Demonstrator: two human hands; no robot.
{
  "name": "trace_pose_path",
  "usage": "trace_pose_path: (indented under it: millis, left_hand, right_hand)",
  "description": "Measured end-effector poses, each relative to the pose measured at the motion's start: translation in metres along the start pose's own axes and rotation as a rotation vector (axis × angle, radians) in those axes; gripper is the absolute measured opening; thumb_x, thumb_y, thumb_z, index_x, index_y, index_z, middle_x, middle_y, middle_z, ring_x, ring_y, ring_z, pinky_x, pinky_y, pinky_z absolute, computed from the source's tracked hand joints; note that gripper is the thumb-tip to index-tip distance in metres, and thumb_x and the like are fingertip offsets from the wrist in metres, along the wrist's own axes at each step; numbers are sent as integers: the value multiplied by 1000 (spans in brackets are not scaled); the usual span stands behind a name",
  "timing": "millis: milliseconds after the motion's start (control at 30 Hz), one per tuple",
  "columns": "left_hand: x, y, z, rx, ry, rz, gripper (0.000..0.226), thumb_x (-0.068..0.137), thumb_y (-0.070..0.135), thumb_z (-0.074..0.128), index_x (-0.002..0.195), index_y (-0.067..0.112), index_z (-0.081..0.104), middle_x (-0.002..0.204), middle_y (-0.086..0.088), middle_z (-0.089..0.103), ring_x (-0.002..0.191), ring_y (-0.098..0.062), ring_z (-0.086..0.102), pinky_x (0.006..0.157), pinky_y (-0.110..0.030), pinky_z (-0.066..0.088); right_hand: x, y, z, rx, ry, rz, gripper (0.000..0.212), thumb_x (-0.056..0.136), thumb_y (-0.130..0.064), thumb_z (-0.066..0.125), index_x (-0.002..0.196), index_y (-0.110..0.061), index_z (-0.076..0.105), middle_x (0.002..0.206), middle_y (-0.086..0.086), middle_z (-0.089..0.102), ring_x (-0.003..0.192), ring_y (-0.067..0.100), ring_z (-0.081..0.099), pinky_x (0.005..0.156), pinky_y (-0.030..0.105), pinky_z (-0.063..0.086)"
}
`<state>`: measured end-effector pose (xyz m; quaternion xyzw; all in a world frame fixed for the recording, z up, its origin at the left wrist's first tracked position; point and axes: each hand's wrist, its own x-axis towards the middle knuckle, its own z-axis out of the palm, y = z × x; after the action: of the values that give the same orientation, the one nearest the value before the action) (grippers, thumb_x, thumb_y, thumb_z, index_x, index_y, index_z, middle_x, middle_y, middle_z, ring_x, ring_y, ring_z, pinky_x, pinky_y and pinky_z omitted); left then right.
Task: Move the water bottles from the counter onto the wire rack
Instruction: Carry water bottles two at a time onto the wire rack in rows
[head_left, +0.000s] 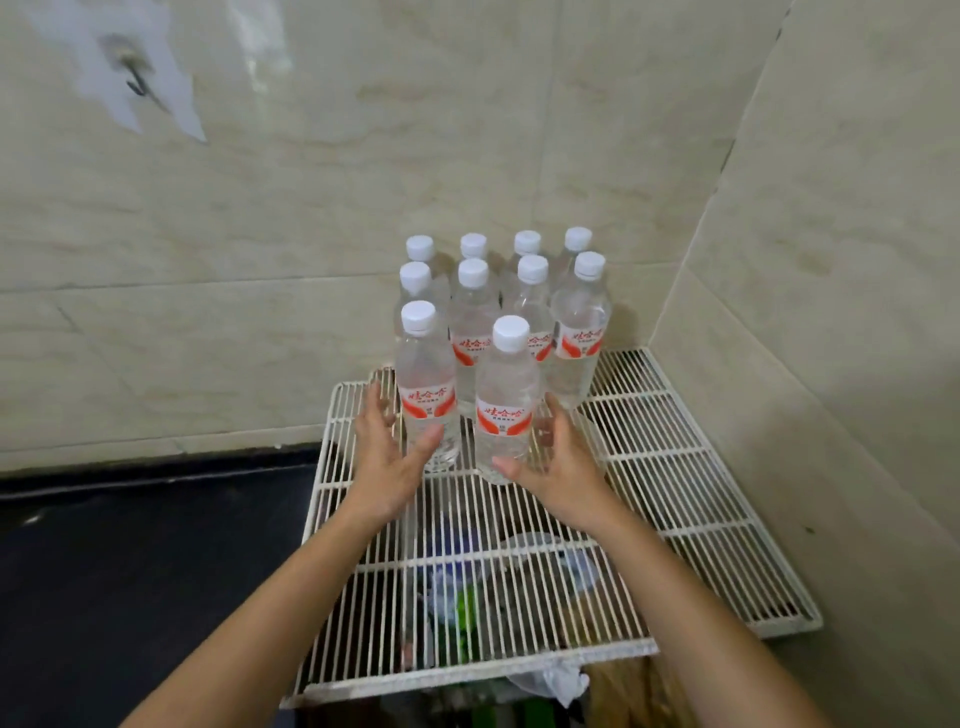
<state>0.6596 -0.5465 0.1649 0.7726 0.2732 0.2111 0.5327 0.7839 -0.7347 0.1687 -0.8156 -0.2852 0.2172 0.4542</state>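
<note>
Several clear water bottles with white caps and red-and-white labels stand upright in rows at the back of a white wire rack (675, 467). The two nearest are the front-left bottle (426, 384) and the front-middle bottle (506, 400). My left hand (387, 457) is beside the front-left bottle's lower half, fingers spread, thumb near its base. My right hand (558, 462) sits to the right of the front-middle bottle, fingers apart, thumb touching its bottom. Neither hand is wrapped around a bottle.
The rack sits in a corner of beige tiled walls, over a space holding plastic bags and a green item (467, 618). A dark counter (130, 571) lies to the left. A metal hook (136, 78) hangs on the wall.
</note>
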Motion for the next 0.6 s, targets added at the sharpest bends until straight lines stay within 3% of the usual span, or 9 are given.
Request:
trace_pose_path:
  millis: [67, 167, 300, 467, 600]
  left_hand:
    - [-11, -14, 6, 83, -26, -24, 84, 78, 61, 70, 148, 34, 32, 141, 7, 42, 129, -11, 47, 109, -36, 45]
    - [-13, -28, 11, 198, -19, 17, 45, 89, 48, 65, 131, 40, 52, 121, 21, 53, 121, -9, 56, 107, -44, 49]
    - [-9, -33, 14, 238, 18, 35, 47, 92, 47, 61, 136, 31, 56, 124, 16, 54, 120, -7, 55, 109, -37, 45]
    - [-7, -34, 19, 247, 41, 88, 43, 95, 42, 60, 137, 32, 54, 124, 23, 55, 117, 1, 53, 101, -27, 42]
    - [-3, -41, 22, 276, 64, 84, 45, 95, 53, 53, 138, 39, 50, 132, 22, 58, 126, -4, 53, 107, -37, 45]
  right_hand:
    - [-6, 11, 1, -76, 3, 26, 109, 67, -69, 77, 156, -42, 21, 147, -8, 51, 129, 11, 53, 106, 44, 49]
    - [-6, 16, 6, -148, 71, -15, 77, 77, -54, 79, 144, -31, 47, 130, -11, 63, 114, 7, 60, 96, 30, 51]
    - [1, 10, 14, -228, 92, -58, 64, 85, -47, 73, 143, -28, 53, 125, -9, 67, 110, 11, 63, 93, 28, 51]
    - [24, 0, 28, -371, 114, -78, 57, 93, -49, 64, 144, -26, 50, 127, -1, 67, 113, 21, 64, 95, 39, 54]
    - [37, -2, 32, -422, 103, -70, 57, 95, -49, 61, 146, -27, 47, 135, 0, 64, 118, 23, 62, 98, 42, 52]
